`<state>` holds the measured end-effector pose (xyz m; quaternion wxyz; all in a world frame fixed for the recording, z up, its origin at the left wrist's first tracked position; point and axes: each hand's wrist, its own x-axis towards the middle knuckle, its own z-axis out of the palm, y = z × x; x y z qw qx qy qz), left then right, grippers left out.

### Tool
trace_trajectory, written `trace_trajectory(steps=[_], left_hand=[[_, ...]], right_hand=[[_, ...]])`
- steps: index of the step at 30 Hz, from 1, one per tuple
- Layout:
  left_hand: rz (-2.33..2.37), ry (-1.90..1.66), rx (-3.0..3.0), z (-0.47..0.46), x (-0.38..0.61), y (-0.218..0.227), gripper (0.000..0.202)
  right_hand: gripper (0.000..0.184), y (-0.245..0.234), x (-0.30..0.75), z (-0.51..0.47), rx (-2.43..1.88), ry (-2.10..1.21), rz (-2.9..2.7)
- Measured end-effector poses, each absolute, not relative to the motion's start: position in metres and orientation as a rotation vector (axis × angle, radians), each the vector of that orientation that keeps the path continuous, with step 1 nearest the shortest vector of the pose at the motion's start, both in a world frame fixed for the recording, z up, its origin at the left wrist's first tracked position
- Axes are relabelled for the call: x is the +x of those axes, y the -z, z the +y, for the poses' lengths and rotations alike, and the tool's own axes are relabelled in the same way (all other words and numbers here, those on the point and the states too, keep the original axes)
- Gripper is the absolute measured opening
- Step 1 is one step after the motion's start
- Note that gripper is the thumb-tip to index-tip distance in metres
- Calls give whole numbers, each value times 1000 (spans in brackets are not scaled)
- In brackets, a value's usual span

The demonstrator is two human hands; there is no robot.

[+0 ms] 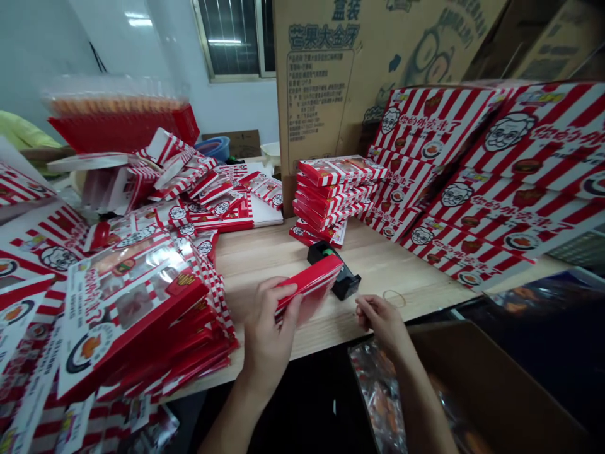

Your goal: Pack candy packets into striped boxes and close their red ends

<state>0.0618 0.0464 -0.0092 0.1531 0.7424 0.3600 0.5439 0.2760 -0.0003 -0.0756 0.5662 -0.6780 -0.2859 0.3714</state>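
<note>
Two bare hands work over your pale wooden table (416, 284): your left hand (269, 331) wraps around and grips a flat red carton (309, 284), held just beside a black tape dispenser (332, 271). Your right hand (382, 321), fingertips pressed together and empty, sits near a thin tan rubber band (394, 298). A stack of red-and-white striped boxes (335, 195) stands beyond.

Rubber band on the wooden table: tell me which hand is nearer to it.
Right. The right hand lies just below and slightly left of the rubber band, close to it. The left hand, holding a red box, is much farther off to the band's left.
</note>
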Motion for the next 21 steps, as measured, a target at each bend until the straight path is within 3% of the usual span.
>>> trace_trajectory(steps=[8,12,18,21], left_hand=[[1030,-1490,2141,40,61,1,9],[978,-1287,2260,40,52,-13,9],[899,-775,2692,48,46,-38,39],[913,-669,2805,49,49,-44,42]], right_hand=[[33,-14,189,-6,-1149,-1012,-731],[40,-12,177,8,-1194,-1026,-649],[44,-1,188,4,-1238,-1087,-733],[48,2,189,3,-1306,-1058,-750]])
